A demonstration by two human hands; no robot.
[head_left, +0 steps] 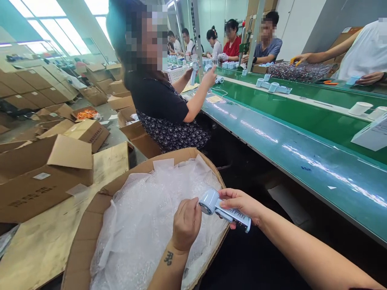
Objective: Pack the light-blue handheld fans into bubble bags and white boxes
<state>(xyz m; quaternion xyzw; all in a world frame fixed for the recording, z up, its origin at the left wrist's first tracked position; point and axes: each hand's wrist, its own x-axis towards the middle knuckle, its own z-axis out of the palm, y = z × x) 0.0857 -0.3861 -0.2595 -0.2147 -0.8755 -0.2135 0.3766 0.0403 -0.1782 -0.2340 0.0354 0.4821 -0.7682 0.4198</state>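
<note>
A light blue handheld fan [210,201] is gripped by my right hand [238,203], with the thumb on top of its flat handle and fingers beneath. Lettering that includes "FAN" shows on the handle, and the round head points left. My left hand [186,223] is closed in a pinch right at the left edge of the head. Whatever may be between those fingertips is hidden. Below both hands, clear plastic bags [151,217] fill a large open cardboard box [87,233].
A green conveyor belt [302,100] runs along a metal-edged bench [266,141] on the right, carrying fan parts [273,86]. A co-worker in black [163,100] sits ahead, holding a fan [194,70]. Several people work beyond. Cardboard boxes [42,177] crowd the left floor.
</note>
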